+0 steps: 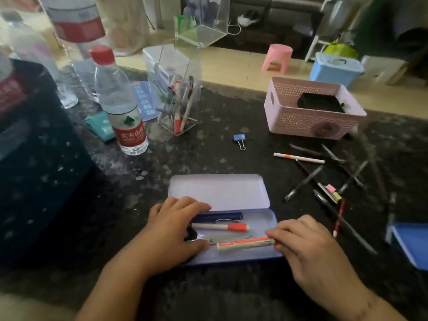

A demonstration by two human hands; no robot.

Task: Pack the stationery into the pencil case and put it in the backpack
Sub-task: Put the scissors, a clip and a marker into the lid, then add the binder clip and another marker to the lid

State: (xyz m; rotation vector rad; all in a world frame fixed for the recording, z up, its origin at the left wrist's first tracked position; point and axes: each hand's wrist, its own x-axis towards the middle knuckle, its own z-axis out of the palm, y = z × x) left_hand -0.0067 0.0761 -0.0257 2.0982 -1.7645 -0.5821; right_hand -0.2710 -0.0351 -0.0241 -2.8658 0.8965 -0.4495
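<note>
Both hands working at the open pencil case (234, 195) near the bench's (208, 149) near edge.
Left hand (171, 230) is lying across the tray's left end, fingers relaxed; right hand (310, 242) fingers are pinching a white-and-orange marker (245, 243) along the near rim; loose pens (324, 179) are crowding the right.

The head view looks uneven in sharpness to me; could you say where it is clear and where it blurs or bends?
Head view: sharpest at centre, on the open pencil case and both hands; left hand, right hand. Dark pens on the right smear into the dim table; bottles lean with wide-angle distortion; background soft.
</note>
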